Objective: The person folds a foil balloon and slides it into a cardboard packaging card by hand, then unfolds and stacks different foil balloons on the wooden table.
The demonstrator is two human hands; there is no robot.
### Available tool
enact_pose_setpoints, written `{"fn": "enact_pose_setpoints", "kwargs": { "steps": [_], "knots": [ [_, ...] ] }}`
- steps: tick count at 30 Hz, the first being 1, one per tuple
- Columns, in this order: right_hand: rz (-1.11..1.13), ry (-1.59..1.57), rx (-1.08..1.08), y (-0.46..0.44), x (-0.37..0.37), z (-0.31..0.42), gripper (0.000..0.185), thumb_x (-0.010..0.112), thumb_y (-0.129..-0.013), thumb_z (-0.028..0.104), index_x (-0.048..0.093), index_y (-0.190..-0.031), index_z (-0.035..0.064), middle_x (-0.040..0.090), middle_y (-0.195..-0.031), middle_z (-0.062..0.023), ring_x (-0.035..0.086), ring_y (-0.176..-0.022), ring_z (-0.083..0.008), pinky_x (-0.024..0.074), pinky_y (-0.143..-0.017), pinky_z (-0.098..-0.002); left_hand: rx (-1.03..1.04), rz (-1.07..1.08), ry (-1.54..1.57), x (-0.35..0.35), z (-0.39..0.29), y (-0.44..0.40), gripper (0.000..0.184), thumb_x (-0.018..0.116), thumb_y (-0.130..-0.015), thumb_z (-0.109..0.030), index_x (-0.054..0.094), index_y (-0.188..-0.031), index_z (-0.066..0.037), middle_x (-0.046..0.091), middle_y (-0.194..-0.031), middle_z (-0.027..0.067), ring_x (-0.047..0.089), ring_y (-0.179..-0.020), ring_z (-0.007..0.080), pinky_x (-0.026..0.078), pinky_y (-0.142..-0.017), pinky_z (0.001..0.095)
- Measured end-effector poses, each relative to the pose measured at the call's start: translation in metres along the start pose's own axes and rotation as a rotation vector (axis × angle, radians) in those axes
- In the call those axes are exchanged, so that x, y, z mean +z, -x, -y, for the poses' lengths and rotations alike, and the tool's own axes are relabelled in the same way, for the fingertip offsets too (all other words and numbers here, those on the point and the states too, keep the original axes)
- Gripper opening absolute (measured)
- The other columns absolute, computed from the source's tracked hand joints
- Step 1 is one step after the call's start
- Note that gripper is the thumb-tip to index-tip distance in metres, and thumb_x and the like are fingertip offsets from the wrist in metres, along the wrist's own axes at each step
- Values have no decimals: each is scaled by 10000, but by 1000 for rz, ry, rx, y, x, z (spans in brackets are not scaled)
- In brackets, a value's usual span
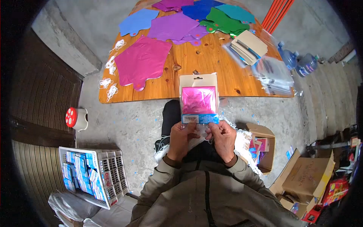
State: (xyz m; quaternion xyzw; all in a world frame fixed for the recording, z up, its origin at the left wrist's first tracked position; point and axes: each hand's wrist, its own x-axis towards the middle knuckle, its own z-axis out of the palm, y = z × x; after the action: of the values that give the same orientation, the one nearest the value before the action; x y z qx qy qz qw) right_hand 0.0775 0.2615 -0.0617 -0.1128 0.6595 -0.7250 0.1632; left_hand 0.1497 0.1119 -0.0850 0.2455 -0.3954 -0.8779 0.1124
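Observation:
In front of my lap is a flat clear packet point(199, 100) with a folded shiny pink foil piece, a pale backing card and a blue label with a barcode. My left hand point(182, 139) pinches its lower left edge. The lower right corner is between the thumb and fingers of my right hand point(222, 139). The packet's top reaches over the table's near edge. Ahead on the table lies a large flat magenta foil balloon point(143, 62) with a short tab facing me. White string point(242, 142) hangs in a heap near my right hand.
Several foil balloons point(174, 26) in purple, blue and green lie across the wooden table point(211, 81). Cards point(249, 47) and clear bags point(273, 73) sit at its right. String bundles point(112, 92) line the left edge. A crate point(113, 172) of packets stands left, a carton point(266, 151) right.

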Motion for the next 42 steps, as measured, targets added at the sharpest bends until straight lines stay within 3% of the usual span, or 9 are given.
{"fn": "enact_pose_setpoints", "kwargs": {
  "steps": [5,13,20,24,26,30,34,37,42],
  "knots": [
    [15,42,-43,2,1,6,200,661,-1033,90,620,-855,8,684,-713,-64,623,-567,-99,491,-548,-238,95,59,16,35,-23,15,190,673,-1023,-129,683,-1161,1,734,-1065,105,752,-919,195,632,-789,325],
    [35,96,-39,6,-4,15,252,631,-1064,141,649,-846,15,625,-651,-8,572,-561,-61,454,-515,-240,20,49,-136,22,-13,12,157,655,-1029,-126,719,-1076,9,774,-949,116,747,-802,172,602,-705,282],
    [521,373,205,-27,-57,63,141,669,-1019,97,737,-1010,-25,727,-867,-39,685,-779,-105,548,-678,-270,33,-6,-336,-3,-5,2,174,682,-1023,-164,747,-1022,-3,779,-855,69,658,-631,89,530,-559,223],
    [106,583,-433,-74,-60,110,223,710,-1003,186,749,-1093,-14,747,-950,-72,675,-805,-105,548,-720,-268,39,81,-378,-4,-16,5,166,685,-1022,-156,744,-1058,-5,789,-897,86,700,-702,98,538,-565,225],
    [203,592,-486,-104,-49,114,243,721,-996,209,751,-1071,-20,745,-923,-58,662,-822,-89,544,-738,-268,44,132,-418,-2,-19,7,164,686,-1022,-149,738,-1087,-8,794,-926,98,726,-748,109,542,-568,228],
    [561,579,-80,-145,-38,118,283,720,-1008,256,762,-997,-24,726,-837,-22,645,-829,-67,535,-766,-271,42,176,-449,-2,-21,7,183,681,-1013,-108,719,-1155,0,795,-952,112,757,-830,143,558,-581,240],
    [595,316,40,-153,-31,104,400,660,-1051,384,745,-890,29,674,-763,31,585,-687,-44,484,-630,-234,49,185,-454,-7,-27,7,203,677,-1008,-89,709,-1180,14,794,-958,124,764,-850,166,586,-613,259],
    [616,-4,300,-160,-44,115,395,629,-1066,401,731,-934,43,681,-784,36,585,-708,-39,481,-663,-226,44,200,-430,-10,-31,4,205,681,-1007,-92,709,-1177,20,791,-954,130,765,-853,175,603,-640,270],
    [624,263,40,-138,-34,138,350,688,-1028,384,724,-1010,36,702,-931,24,612,-852,-37,493,-779,-231,47,224,-394,-14,-31,0,192,689,-1007,-100,716,-1149,27,790,-947,133,765,-849,181,617,-664,287]
  ]
}}
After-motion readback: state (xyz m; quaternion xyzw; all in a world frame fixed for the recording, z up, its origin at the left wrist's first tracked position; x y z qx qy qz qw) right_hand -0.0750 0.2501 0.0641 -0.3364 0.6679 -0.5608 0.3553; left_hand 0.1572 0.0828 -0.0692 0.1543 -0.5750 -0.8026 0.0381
